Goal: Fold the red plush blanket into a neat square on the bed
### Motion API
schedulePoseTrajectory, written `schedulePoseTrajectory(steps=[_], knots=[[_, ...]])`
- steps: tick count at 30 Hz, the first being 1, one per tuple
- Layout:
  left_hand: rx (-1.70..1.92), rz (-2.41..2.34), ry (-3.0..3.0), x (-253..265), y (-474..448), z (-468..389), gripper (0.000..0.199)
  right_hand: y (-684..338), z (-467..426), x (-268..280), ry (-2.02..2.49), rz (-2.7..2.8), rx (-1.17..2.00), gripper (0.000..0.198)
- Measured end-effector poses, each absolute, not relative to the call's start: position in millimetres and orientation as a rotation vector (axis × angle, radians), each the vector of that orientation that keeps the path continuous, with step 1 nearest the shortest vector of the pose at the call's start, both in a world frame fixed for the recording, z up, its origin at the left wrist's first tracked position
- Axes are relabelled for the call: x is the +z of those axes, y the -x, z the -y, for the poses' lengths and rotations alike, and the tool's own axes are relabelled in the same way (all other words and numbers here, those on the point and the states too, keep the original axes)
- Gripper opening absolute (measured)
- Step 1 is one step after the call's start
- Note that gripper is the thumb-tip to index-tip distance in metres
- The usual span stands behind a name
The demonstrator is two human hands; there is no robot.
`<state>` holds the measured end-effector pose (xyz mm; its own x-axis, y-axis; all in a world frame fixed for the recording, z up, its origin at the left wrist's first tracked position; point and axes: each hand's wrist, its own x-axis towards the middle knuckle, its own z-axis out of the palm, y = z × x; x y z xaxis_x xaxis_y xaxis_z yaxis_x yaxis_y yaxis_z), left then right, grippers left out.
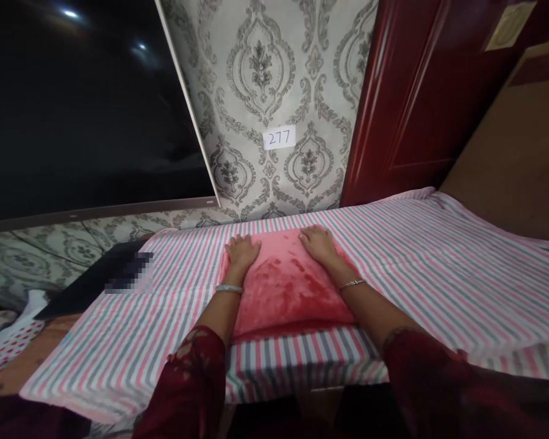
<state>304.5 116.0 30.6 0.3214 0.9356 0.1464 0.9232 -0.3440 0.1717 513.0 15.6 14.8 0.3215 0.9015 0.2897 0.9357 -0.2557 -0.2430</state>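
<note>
A red-pink plush cloth (288,286), folded into a rough rectangle, lies flat in front of me. Darker streaks mark its pile. My left hand (242,250) rests on its far left corner with the fingers spread; a pale bangle circles that wrist. On the far right corner lies my right hand (319,242), palm down and fingers stretched out, with a thin silver bracelet on the wrist. Both hands press on the fabric without gripping it. Underneath is a striped sheet (425,262) in pink, grey and white.
A large dark television screen (91,110) stands at the left against patterned wallpaper. The wall carries a paper label (279,138) reading 277. To the right are a dark red wooden door (407,91) and a brown cardboard panel (521,146). A black flat object (86,277) sits at the sheet's left edge.
</note>
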Motion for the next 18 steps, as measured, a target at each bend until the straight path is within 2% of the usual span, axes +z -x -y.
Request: schedulePoseTrajectory(steps=[3, 7, 12, 18], knots=[[0.370, -1.626, -2.640, 38.5, -304.0, -95.4, 0.062, -495.4, -1.4, 23.1, 2.169, 1.708, -0.189, 0.050], [0.262, -1.386, -2.808, 21.1, -300.1, -58.9, 0.068, -473.3, 17.8, 7.8, 2.148, 1.887, -0.062, 0.055], [0.196, -1.387, -2.854, -5.0, -299.5, -44.7, 0.067, -465.9, 24.2, -13.1, 2.184, 1.902, -0.030, 0.055], [0.194, -1.396, -2.856, -3.6, -301.3, -50.1, 0.068, -467.2, 23.4, -9.3, 2.187, 1.889, -0.006, 0.055]])
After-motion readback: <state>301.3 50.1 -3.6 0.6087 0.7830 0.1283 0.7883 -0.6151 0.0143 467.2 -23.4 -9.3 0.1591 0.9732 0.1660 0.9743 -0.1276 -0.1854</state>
